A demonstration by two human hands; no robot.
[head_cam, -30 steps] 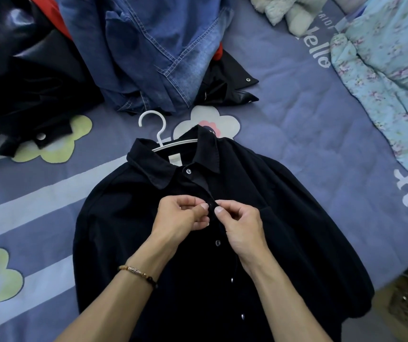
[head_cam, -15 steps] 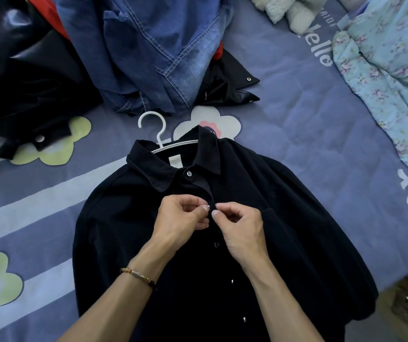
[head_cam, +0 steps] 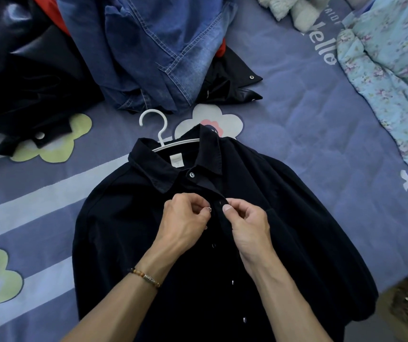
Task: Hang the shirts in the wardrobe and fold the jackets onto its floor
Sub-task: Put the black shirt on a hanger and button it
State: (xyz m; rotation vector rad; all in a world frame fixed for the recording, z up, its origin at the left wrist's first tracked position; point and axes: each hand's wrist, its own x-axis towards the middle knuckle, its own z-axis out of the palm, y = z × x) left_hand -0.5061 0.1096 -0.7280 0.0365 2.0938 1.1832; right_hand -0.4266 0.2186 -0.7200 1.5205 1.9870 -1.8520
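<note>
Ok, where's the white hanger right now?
In the head view the white hanger lies centre frame on the bedspread, its shoulders inside the black shirt, its hook pointing up toward the denim garment.

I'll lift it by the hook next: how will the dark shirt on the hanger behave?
The dark shirt is probably floppy: it lies creased on the bedspread. It may slip off the white hanger, since the collar button looks unfastened.

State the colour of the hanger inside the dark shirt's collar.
White; the hanger shows best in the head view, its hook above the shirt collar.
</note>
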